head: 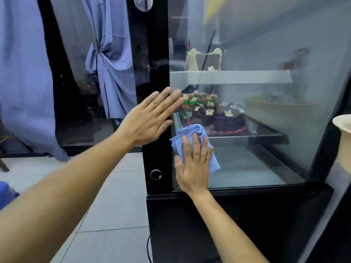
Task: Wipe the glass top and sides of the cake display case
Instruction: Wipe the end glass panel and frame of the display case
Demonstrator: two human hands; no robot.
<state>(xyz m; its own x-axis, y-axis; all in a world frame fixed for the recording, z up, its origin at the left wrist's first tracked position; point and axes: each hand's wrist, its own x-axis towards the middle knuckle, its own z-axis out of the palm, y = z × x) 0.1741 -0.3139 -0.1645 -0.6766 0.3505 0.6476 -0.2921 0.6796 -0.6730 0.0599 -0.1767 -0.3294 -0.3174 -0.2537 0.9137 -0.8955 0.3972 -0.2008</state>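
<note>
The right hand (193, 164) lies flat with its fingers straight and a little spread, pressing a crumpled blue cloth (191, 135) against the side glass (266, 130) of the cake display case (228, 215), low down near the pane's front corner. The left hand (150, 120) is also flat and open, holding nothing, its palm against the black corner post (152, 54) with the fingertips reaching over onto the glass. Part of the cloth is covered by the right hand, the rest bunching out above the fingers and hanging to the right of them. Behind the hazy, reflective pane a chocolate cake (220, 116) with white toppings sits on the lower shelf, and two pale slices (205, 59) stand on the upper one; things further back are too blurred to name. Both forearms reach up from the bottom edge, the left one cut off at the frame's corner
</note>
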